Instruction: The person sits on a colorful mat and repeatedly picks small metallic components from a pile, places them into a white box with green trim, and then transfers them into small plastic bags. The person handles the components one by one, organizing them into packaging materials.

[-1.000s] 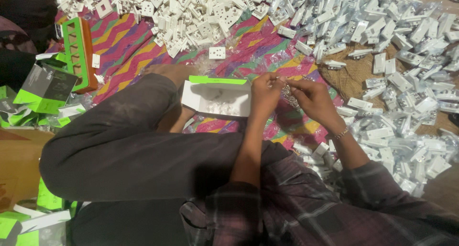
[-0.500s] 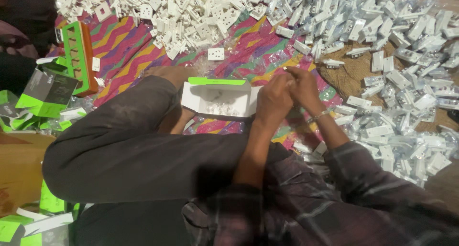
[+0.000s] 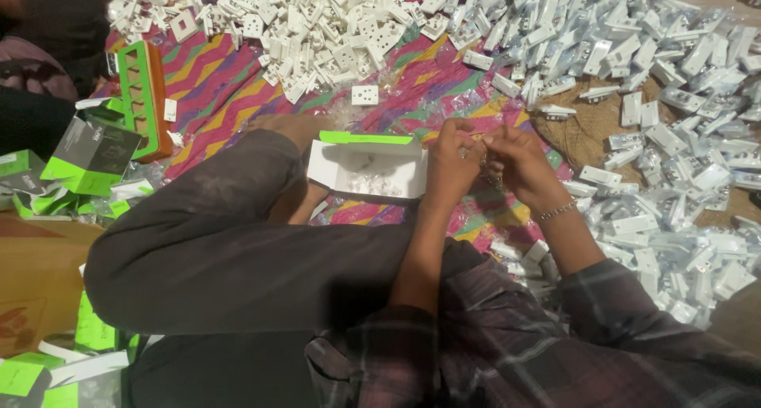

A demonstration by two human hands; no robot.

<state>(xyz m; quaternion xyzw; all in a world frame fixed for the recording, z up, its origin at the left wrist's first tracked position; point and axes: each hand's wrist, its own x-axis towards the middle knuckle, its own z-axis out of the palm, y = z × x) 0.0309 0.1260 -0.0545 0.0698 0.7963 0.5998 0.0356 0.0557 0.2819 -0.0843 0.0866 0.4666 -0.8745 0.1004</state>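
Close together, left hand (image 3: 450, 164) and right hand (image 3: 519, 164), fingers pinching something small, beside open white box (image 3: 369, 173)

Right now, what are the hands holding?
Both the left hand and right hand pinch something small between their fingertips; it is too hidden to tell what.
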